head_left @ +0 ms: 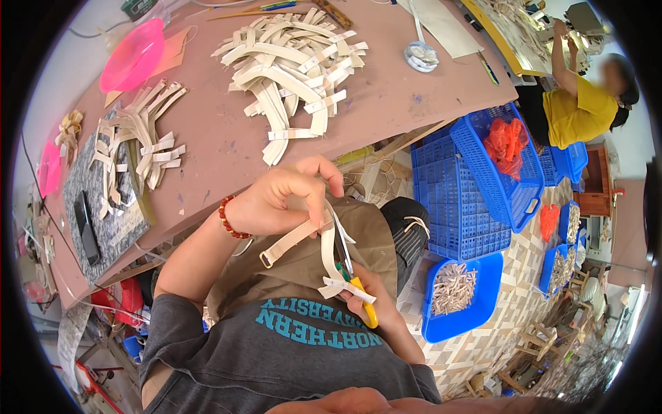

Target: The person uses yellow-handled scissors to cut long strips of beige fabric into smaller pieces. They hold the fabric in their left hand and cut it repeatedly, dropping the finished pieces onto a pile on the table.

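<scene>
My left hand (286,196), with a red beaded bracelet at the wrist, is closed in a pinch on a cream fabric strap (327,252) above my lap. One end of the strap hangs to the left with a small metal buckle (267,260). Its other end, with a white tag, reaches down to my right hand (372,293). That hand is closed round scissors with yellow handles (365,307). Their blades point up along the strap, close to my left fingertips. Whether the blades touch the strap I cannot tell.
A large heap of cream straps (293,65) and a smaller bundle (148,138) lie on the brown table (386,103). A phone (87,228) rests at the left. Blue crates (452,186) and a blue tub (476,317) stand right. A person in yellow (579,110) works beyond.
</scene>
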